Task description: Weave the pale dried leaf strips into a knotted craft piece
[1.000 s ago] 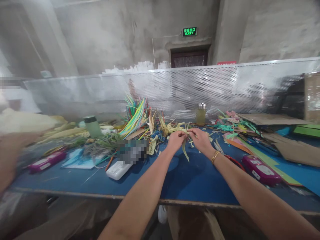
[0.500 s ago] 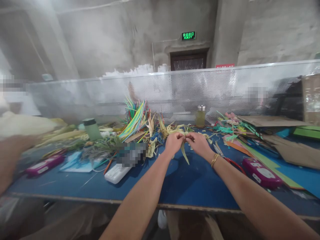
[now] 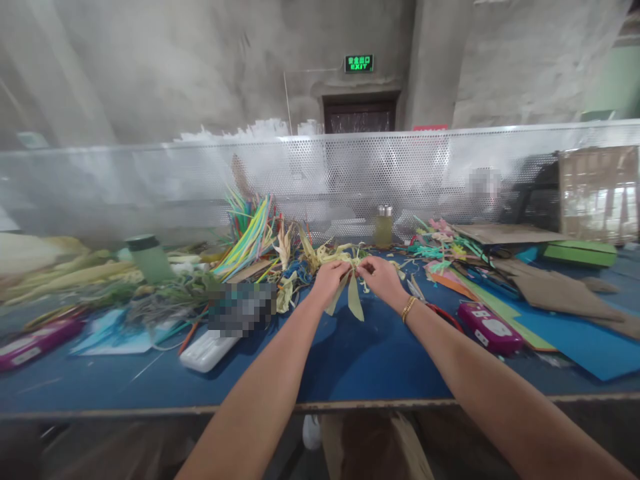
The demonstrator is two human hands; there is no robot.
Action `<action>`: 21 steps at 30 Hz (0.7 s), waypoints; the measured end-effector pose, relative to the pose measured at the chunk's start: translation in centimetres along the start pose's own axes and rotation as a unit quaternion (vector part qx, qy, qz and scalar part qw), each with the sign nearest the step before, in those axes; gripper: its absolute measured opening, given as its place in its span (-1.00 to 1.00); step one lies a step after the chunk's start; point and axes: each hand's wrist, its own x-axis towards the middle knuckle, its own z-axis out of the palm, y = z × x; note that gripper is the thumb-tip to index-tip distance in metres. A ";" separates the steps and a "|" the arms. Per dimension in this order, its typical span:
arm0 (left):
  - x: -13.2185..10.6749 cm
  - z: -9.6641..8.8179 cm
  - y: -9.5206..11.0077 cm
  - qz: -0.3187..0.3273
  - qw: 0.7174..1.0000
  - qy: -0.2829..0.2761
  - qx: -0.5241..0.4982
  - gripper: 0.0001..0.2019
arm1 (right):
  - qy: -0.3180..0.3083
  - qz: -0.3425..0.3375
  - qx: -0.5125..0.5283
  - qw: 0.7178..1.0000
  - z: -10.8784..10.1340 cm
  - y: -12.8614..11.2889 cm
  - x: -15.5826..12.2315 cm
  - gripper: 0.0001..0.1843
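A worker's left hand (image 3: 330,279) and right hand (image 3: 383,277) pinch a pale, husk-like piece (image 3: 355,301) between them, on the near side of a silver-capped bottle (image 3: 384,228) on a blue table (image 3: 370,367). Two tails (image 3: 337,297) now hang below the grip where one showed half a second ago, suggesting the piece is being split or opened out, though its pinched end is too small to read. Coloured stems (image 3: 253,237) stand left of the bottle; red-handled scissors (image 3: 451,318) lie nearer, to its right.
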 end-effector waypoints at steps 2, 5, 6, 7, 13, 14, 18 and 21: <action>0.0 0.0 0.0 0.009 1.000 0.003 0.028 -0.80 | -0.001 -0.001 -0.003 1.000 0.0 -0.1 -0.1 -0.85; 0.0 -0.2 0.0 0.024 0.996 0.005 0.085 -0.81 | -0.010 -0.007 -0.009 1.000 0.0 -0.2 -0.1 -0.86; 0.0 -0.2 0.0 0.029 0.995 0.007 0.099 -0.81 | -0.012 -0.009 -0.013 1.000 0.1 -0.2 -0.1 -0.87; 0.0 -0.3 0.1 0.034 0.993 0.010 0.111 -0.82 | -0.014 -0.013 -0.019 1.000 0.1 -0.1 -0.1 -0.88; 0.0 -0.7 0.6 0.054 0.988 0.004 0.147 -0.81 | -0.026 -0.007 -0.009 1.000 0.0 0.7 0.3 -0.85; 0.0 -0.8 0.6 0.057 0.988 -0.009 0.143 -0.80 | -0.023 0.004 0.007 1.000 -0.2 0.9 0.4 -0.82; -0.1 -0.7 0.7 0.060 0.987 -0.063 0.135 -0.78 | -0.019 0.034 0.052 0.998 -0.5 1.4 0.6 -0.69; -0.3 -0.4 0.5 0.064 0.983 -0.082 0.150 -0.80 | -0.036 0.020 0.082 0.996 -0.5 1.0 0.5 -0.70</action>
